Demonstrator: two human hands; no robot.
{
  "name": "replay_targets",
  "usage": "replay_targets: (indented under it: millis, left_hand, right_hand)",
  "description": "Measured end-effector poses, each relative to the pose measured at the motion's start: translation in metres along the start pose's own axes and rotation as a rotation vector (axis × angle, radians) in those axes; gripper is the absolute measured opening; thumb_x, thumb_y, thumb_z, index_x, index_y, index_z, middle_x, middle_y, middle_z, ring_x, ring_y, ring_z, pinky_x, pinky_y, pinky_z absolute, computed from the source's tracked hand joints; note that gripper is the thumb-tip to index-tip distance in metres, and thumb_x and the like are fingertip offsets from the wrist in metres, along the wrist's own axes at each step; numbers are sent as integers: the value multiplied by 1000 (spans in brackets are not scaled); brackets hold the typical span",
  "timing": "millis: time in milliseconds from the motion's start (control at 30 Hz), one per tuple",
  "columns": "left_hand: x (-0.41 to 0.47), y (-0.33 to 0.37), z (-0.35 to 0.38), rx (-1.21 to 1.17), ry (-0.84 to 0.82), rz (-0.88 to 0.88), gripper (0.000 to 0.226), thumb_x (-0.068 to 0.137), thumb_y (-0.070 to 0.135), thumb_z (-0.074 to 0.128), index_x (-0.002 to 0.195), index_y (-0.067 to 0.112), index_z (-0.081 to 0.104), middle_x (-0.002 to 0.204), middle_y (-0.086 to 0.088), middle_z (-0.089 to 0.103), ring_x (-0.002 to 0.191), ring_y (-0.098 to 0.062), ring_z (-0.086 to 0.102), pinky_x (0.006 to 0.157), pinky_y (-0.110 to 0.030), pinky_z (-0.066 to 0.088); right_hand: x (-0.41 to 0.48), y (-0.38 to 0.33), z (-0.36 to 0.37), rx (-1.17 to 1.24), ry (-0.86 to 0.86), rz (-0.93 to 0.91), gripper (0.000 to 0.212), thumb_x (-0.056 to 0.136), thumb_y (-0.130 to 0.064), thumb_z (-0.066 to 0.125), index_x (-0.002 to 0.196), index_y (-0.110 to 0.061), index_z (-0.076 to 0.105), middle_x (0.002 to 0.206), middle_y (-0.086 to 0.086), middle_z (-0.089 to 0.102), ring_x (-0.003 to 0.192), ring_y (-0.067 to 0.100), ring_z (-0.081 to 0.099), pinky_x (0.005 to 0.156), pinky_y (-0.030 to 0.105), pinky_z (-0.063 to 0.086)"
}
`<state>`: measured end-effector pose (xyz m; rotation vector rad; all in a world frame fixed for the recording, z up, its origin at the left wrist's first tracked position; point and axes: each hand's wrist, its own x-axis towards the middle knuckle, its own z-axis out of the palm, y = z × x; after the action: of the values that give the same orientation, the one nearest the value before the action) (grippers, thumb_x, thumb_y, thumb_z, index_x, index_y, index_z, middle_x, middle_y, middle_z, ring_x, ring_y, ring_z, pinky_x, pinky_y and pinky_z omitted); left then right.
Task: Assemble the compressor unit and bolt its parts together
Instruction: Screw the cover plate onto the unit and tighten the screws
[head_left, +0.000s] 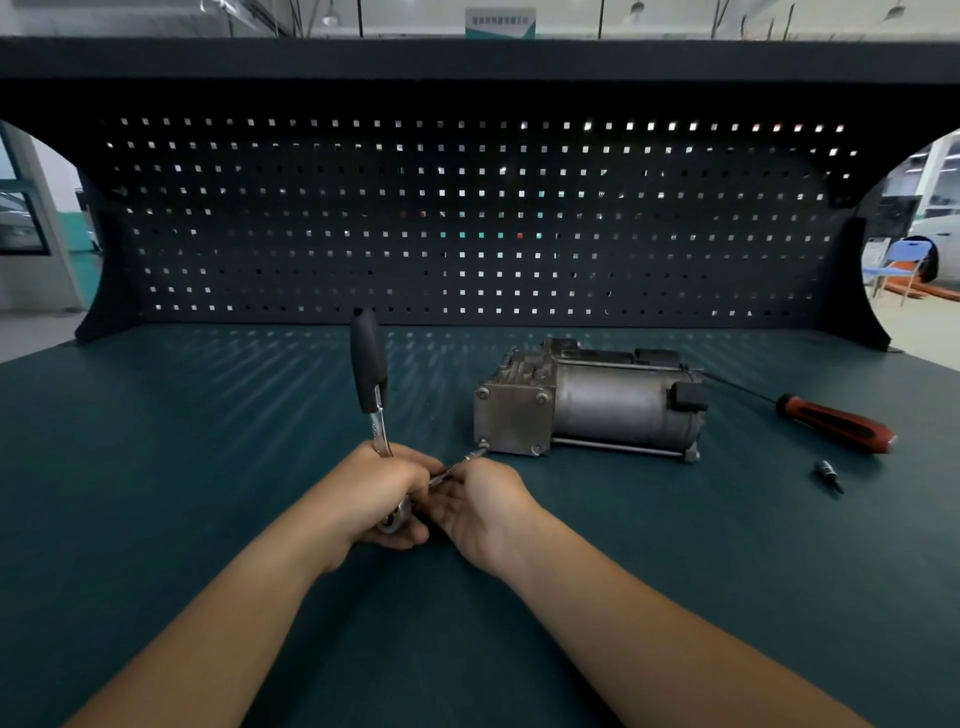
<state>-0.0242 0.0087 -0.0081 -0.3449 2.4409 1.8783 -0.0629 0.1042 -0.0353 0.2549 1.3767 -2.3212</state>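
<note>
Two hands meet low over the desk (208, 441). The left hand (387, 488) curls its fingers round the head of the ratchet (370, 374), whose black handle stands up beyond them. The right hand (485, 506) pinches the thin extension (465, 461), which runs from the fingers to a bolt (483, 443) at the near lower corner of the compressor (587, 402). The compressor lies on the desk just beyond and right of the fingers. Farther right lie a screwdriver (836, 423) and a small bit (830, 475). High above, a sign (500, 22) bears writing too blurred to read.

No legible text (the overhead sign (500, 22) blurs).
</note>
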Motion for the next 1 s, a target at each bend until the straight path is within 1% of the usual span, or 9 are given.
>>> replay_targets:
  millis: [167,300,367,467,567,667,767,900,1000]
  left_hand:
    - [-2,2,3,2,20,-8,28,79,-5,43,91,12,62,74,-16,64,33,-14,53,40,-19,46]
    - [-6,3,6,-51,55,-2,32,79,-7,41,97,10,62,71,-14,63,33,-14,52,44,-19,47]
    - [-9,4,12,-82,72,-12,33,79,-7,40,98,10,61,69,-13,62,32,-13,51,46,-20,47]
    - [-17,5,26,-105,70,-10,33,83,-6,37,94,16,60,63,-8,60,32,-13,49,49,-22,45]
    - [-22,4,35,-99,44,15,34,84,-4,37,88,21,59,53,-5,55,32,-11,47,47,-21,44]
    - [-24,3,38,-70,17,19,33,86,-3,38,88,24,56,54,-3,53,33,-9,46,43,-19,44]
    - [-24,2,39,-73,3,23,32,86,-3,39,89,25,54,59,-3,54,32,-8,45,41,-18,45]
    - [-23,-1,43,-216,47,-17,33,85,-6,41,91,23,55,59,-1,59,31,-9,46,37,-19,45]
    - [-20,-1,46,-461,122,-79,30,84,-9,40,96,14,55,55,-4,56,29,-8,47,36,-19,46]
  right_hand:
    - [-1,0,-1,34,-14,5,29,95,1,25,85,4,52,67,14,54,54,20,53,38,19,47]
    - [0,1,1,47,12,-13,24,95,-1,25,97,2,49,64,12,47,39,15,45,36,19,41]
    - [-1,1,0,50,26,0,24,95,-3,26,88,-1,49,58,9,44,37,14,40,35,17,36]
    - [-4,1,-2,25,69,35,31,94,-11,31,71,-5,50,49,8,48,29,16,42,32,11,31]
    - [-7,0,-4,-17,92,72,32,94,-20,32,73,-7,53,56,9,49,18,15,37,31,8,28]
    - [-7,-3,-4,-24,70,83,38,96,-23,30,74,-8,57,62,9,53,18,15,40,29,8,29]
    - [-4,-2,-5,-23,74,71,44,97,-23,29,66,-9,56,48,7,57,19,16,42,30,9,32]
    - [-3,-6,-7,-103,57,44,37,96,-19,30,70,-8,55,57,9,56,33,20,48,32,9,33]
    - [-1,-16,-14,-204,21,5,33,95,-8,30,65,-6,44,32,4,43,23,14,38,29,7,25]
